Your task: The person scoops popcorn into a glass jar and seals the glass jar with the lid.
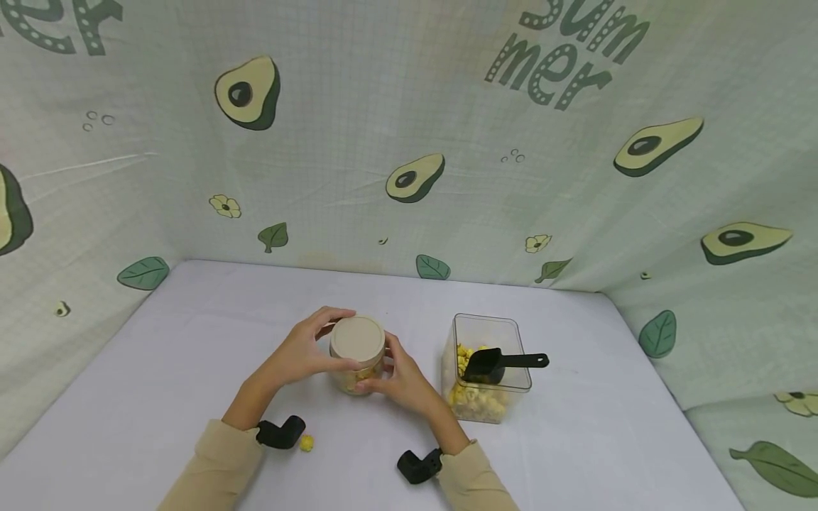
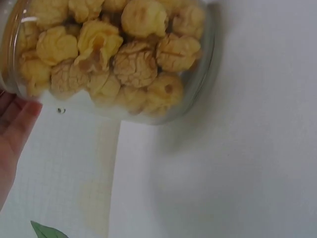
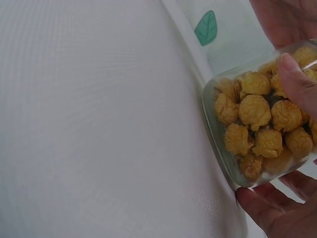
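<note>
A clear round jar (image 1: 348, 384) of caramel popcorn (image 2: 99, 49) stands on the white table, topped by a beige lid (image 1: 358, 338). My left hand (image 1: 308, 349) grips the lid from the left, thumb across the front and fingers behind. From the right, my right hand (image 1: 407, 380) holds the jar's body, its thumb in front. In the right wrist view the thumb (image 3: 297, 82) lies on the jar wall and fingertips touch the far side near the base. The left wrist view shows the jar wall close up, with only part of a hand at the edge.
Right of the jar stands a clear square container (image 1: 488, 323) partly filled with popcorn. A black scoop (image 1: 488, 365) rests in it, its handle over the right rim. One loose popcorn piece (image 1: 307, 443) lies near the left wrist. An avocado-print cloth (image 1: 332, 106) hangs behind the table.
</note>
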The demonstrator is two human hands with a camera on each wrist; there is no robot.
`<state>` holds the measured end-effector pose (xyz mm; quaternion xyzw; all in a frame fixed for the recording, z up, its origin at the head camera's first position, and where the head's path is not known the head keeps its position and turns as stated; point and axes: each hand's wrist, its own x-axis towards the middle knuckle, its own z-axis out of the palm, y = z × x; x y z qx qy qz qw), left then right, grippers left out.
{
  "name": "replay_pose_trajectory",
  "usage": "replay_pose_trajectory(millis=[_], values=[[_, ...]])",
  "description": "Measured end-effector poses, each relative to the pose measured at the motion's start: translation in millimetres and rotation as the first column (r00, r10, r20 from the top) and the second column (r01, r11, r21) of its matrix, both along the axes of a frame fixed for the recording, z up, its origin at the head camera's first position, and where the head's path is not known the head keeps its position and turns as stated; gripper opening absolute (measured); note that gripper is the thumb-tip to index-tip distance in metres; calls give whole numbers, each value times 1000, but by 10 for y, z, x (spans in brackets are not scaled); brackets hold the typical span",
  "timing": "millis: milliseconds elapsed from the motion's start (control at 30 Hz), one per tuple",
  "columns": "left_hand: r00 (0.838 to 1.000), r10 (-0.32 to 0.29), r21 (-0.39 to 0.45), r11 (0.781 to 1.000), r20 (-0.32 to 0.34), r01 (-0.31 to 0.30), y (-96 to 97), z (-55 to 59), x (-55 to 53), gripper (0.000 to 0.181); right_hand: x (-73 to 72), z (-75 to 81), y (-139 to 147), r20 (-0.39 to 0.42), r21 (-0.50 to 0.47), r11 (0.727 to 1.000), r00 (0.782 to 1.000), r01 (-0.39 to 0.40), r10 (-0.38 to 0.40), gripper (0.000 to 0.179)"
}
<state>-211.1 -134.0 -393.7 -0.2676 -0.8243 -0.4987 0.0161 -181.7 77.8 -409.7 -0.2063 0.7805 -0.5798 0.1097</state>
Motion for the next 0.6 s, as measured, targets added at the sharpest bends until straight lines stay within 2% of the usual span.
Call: replay_pose_trajectory(millis=[133,233,433,600], values=[[999,-49,5,999,23,49,-34,22,-45,73,-3,-7,-4,1,2,1000,1000,-4,4,86],[998,-62,-7,998,15,62,-41,43,-59,72,-3,-11,-4,1,5,1000,1000,-2,2,86],[998,-24,-59,998,-55,21,-25,40,-42,72,0,1,-1,2,10,1000,1000,0,0,86],[996,6,-51,999,-86,-10,3,7,-17,74,1,9,1,2,14,1000,1000,4,-4,85]])
